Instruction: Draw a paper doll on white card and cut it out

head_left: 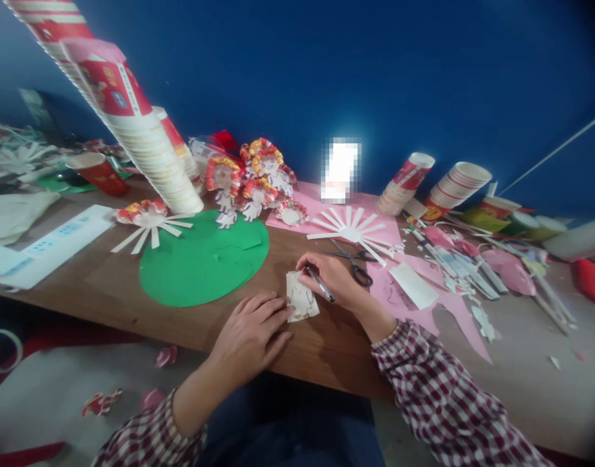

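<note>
A small piece of white paper (302, 299) with dark drawn lines lies near the table's front edge. My right hand (329, 277) is closed around a pen (320, 284), its fingertips at the paper's upper part; the pen's tip is hidden. From the left, my left hand (252, 331) rests flat on the table, fingers stretched out and fingertips touching the paper's left edge. Just beyond my right hand lie black-handled scissors (358, 263). A large green paper oval (200, 275) is spread to the left of the paper.
A tall leaning stack of paper cups (141, 143) stands at the left, with shorter cup stacks (455, 188) at the back right. Paper figures with red-yellow manes (258, 178) sit behind the green oval. White fringed cutouts (350, 232), pink paper (465, 321) and markers (465, 266) lie around.
</note>
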`<state>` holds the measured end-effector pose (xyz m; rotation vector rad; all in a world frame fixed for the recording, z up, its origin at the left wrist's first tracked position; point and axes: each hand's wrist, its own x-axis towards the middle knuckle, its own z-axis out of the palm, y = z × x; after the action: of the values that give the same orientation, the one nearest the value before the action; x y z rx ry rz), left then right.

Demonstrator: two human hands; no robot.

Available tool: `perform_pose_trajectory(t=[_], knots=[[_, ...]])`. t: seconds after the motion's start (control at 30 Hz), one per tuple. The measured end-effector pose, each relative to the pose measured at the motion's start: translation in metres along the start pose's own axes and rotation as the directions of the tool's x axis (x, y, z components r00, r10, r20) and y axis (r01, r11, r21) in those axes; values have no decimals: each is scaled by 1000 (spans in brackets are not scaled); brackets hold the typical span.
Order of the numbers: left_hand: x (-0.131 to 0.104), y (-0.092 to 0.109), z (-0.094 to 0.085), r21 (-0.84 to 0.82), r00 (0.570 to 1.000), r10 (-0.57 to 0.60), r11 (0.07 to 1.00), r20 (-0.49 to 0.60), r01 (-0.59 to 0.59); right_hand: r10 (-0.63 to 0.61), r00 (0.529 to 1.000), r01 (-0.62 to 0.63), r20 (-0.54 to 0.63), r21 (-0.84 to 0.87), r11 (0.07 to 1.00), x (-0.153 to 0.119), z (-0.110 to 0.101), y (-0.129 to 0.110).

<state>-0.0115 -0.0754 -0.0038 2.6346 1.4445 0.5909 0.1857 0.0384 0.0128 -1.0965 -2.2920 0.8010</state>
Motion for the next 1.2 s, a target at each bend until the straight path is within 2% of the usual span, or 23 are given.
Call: perform_pose_trajectory(t=[0.43, 0.9, 1.2], knots=[[0, -1, 0, 2, 1000, 9, 1000, 9, -9, -26, 1000, 25, 11, 45, 999, 0, 2, 7], [1, 1, -1, -13, 1000, -18, 1000, -3, 18, 11, 1000, -11, -1, -1, 1000, 1, 0, 0], [1, 1, -1, -25, 1000, -21, 999, 20, 21, -22, 1000, 22, -4, -11, 1000, 1, 0, 2]])
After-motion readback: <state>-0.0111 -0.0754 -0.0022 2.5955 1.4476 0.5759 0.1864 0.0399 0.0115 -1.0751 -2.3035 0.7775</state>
